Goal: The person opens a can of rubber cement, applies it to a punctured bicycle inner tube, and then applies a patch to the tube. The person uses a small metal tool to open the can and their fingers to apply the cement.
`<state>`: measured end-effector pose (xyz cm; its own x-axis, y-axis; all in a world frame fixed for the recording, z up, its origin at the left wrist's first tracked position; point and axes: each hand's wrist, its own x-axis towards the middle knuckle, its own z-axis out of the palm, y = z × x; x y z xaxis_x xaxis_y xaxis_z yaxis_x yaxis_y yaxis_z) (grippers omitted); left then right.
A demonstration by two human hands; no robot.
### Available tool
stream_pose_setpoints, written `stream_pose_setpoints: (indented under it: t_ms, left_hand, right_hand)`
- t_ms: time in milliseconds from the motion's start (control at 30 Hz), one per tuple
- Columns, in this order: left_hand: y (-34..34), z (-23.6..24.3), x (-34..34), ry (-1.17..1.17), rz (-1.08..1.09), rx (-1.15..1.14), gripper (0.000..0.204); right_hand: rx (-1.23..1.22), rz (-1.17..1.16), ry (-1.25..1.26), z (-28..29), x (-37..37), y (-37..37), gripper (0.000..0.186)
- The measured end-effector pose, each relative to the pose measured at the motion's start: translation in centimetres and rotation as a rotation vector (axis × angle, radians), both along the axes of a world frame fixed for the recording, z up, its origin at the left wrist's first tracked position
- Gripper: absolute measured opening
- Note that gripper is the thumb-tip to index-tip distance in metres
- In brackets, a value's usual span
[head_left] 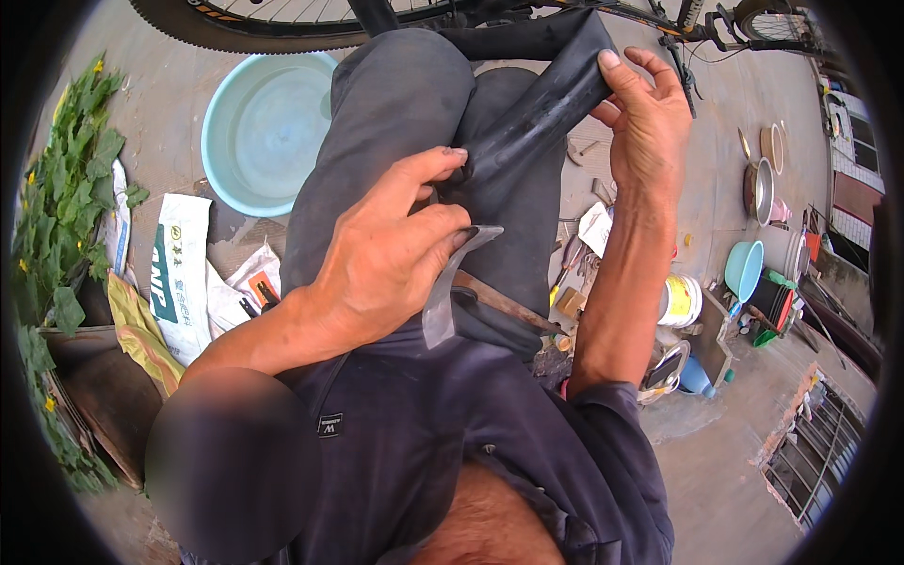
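A black rubber inner tube (537,118) is stretched across my thighs, bending sharply at its upper right. My right hand (650,113) pinches it near that bend, thumb on top. My left hand (386,245) is at the tube's nearer left part, its upper fingertip against the rubber. Between its lower fingers hangs a clear plastic strip (441,306), curled downward. Below the strip, a long rusty tool (508,303) with a pointed end lies across my lap; its other end is hidden.
A bicycle wheel (273,40) stands at the far edge. To my left are a light-blue basin (268,132) with water, a white sack (182,273) and leafy plants (71,198). Small tools, a white bucket (680,301) and a blue bowl (744,268) are on the right.
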<state>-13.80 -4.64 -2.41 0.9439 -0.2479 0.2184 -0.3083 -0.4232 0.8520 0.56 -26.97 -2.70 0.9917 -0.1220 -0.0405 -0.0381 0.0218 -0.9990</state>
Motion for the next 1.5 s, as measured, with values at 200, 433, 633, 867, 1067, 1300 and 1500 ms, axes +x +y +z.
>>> stream_pose_setpoints:
  t_ms: [200,433,633,867,1067,1300,1500]
  left_hand:
    - [-1.5,-0.3,1.2,-0.189,-0.094,0.149,0.025]
    - [-1.7,-0.4,2.5,-0.278,-0.171,0.324,0.017]
    - [-1.0,-0.9,3.5,-0.256,-0.245,0.465,0.014]
    - [-1.3,-0.7,4.6,-0.198,-0.3,0.465,0.014]
    - [-1.1,-0.7,4.4,-0.172,-0.331,0.5,0.015]
    - [-1.0,-0.9,4.1,-0.149,-0.349,0.423,0.02]
    - [-1.0,-0.5,4.3,-0.099,-0.344,0.348,0.024]
  right_hand:
    - [0.159,-0.007,0.062,-3.2,0.4,-1.5,0.055]
    - [0.147,-0.051,0.138,-7.2,0.1,-1.7,0.057]
    - [0.154,-0.091,0.202,-7.7,-0.3,-0.8,0.058]
    - [0.18,-0.094,0.152,-7.5,0.5,-0.2,0.054]
    - [0.166,-0.079,0.205,-7.8,-0.2,-0.3,0.05]
    - [0.18,-0.081,0.277,-7.7,-0.3,-0.7,0.049]
    - [0.094,-0.056,0.289,-7.4,-0.6,-1.5,0.048]
